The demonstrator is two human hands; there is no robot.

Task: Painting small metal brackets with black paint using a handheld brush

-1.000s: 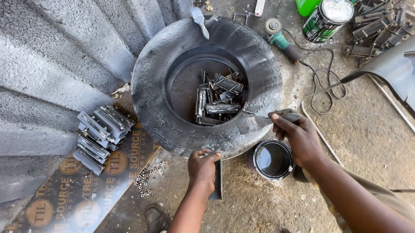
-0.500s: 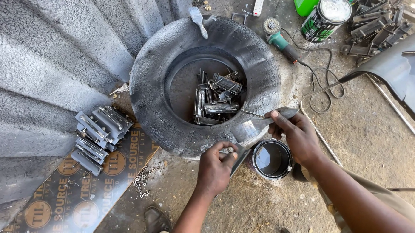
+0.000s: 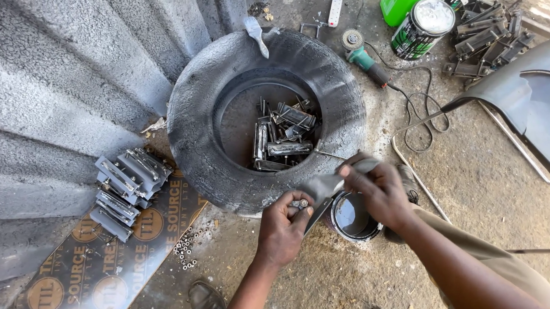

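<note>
The left hand [image 3: 283, 228] has risen from the ground and now pinches a flat metal bracket [image 3: 318, 195] over the paint can [image 3: 353, 217] — the right hand [image 3: 380, 190] grips a paintbrush [image 3: 348, 168] against it, beside the tyre [image 3: 265, 115].

Grey metal bracket [image 3: 321, 192], tilted, over paint tin [image 3: 352, 217]

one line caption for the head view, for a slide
Left hand holds a metal bracket over a paint tin; right hand brushes it.
</note>
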